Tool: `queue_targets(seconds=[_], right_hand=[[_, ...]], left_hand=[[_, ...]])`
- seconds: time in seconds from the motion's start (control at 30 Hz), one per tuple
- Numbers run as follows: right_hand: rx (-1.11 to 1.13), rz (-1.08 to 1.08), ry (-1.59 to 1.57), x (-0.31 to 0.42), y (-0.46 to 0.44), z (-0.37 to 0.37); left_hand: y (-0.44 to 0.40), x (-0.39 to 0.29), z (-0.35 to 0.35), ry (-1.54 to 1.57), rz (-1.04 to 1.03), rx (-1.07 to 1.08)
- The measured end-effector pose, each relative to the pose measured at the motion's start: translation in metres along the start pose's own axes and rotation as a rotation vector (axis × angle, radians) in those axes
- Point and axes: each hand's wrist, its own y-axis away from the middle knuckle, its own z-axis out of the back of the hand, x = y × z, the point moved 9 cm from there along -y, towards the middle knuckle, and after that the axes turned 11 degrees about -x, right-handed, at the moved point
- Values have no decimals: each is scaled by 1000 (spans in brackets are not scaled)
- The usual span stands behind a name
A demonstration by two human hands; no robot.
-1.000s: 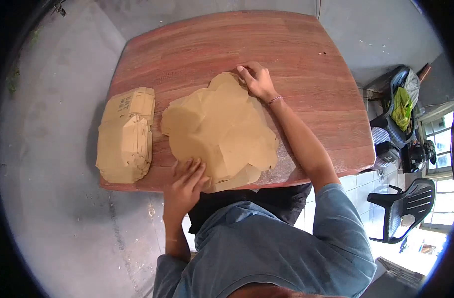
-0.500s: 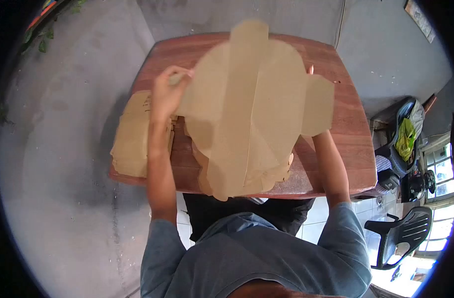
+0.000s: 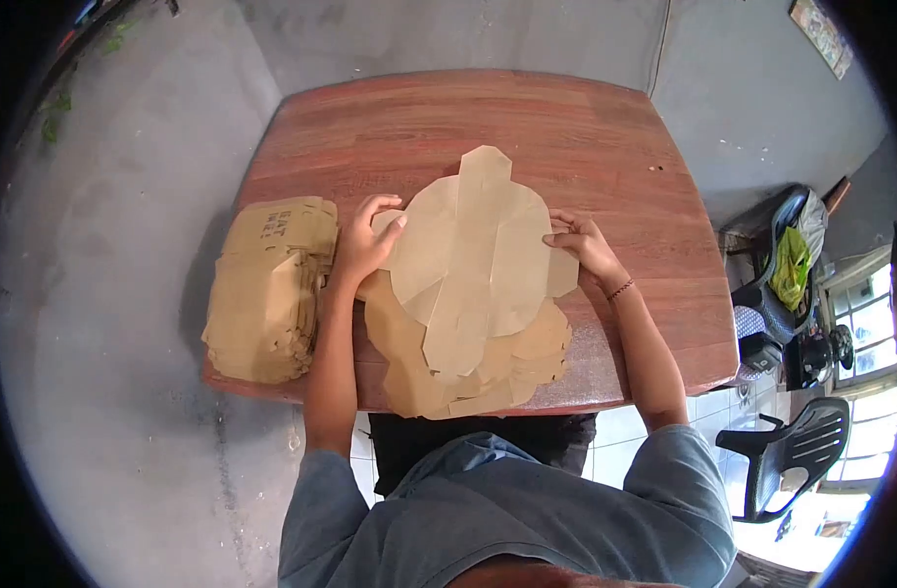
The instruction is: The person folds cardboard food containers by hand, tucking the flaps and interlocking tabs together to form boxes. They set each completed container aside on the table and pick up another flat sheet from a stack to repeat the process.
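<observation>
A flat die-cut cardboard box blank (image 3: 473, 255) with rounded sides, tabs and crease lines lies between my hands above the table's front half. My left hand (image 3: 365, 245) grips its left tab with thumb and fingers. On the opposite side my right hand (image 3: 588, 250) pinches the edge by the right tab. Beneath and nearer to me is a pile of similar cardboard blanks (image 3: 409, 377), partly covered by the held one. Left of my left forearm stands a stack of folded cardboard boxes (image 3: 257, 294), with dark printed lettering on top.
All of this rests on a reddish-brown wooden table (image 3: 654, 314). Grey walls (image 3: 125, 245) border its left and far sides. To the right are a dark chair holding a yellow-green bag (image 3: 790, 267) and another black plastic chair (image 3: 797, 456).
The cardboard blank has come down from nearer the camera to just over the pile, turning to show its face flatter. My right fingers now show at its edge; the folded stack is more exposed.
</observation>
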Motion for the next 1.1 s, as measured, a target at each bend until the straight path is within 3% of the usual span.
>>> queue_targets(seconds=[0.03,0.1,0.27,0.33,0.4,0.47,0.53,0.67,0.77,0.93,1.1], right_hand=[[-26,4,22,5,4,-3],[-56,4,40,11,9,-4],[-78,51,339,12,8,-1],[-77,52,323,0,-2,6],[-76,48,316,-2,-2,8],[-54,27,26,15,8,-5],[-53,29,-45,16,8,-2],[13,17,-327,21,16,-17],[133,58,-409,20,28,-41],[150,108,-307,20,44,-62],[304,168,-395,32,49,-72]], left_hand=[[2,-9,1,2,1,9],[13,-58,0,-381,-453,-7],[34,-84,-38,-227,-393,214],[49,-97,-60,-229,-503,325],[55,-94,-71,-187,-472,397],[61,-92,-78,-146,-441,468],[60,-89,-79,-41,-272,546],[64,-101,-78,78,-244,547],[76,-112,-86,-51,-338,631],[93,-122,-96,-263,-481,590],[86,-129,-85,-109,-412,600]])
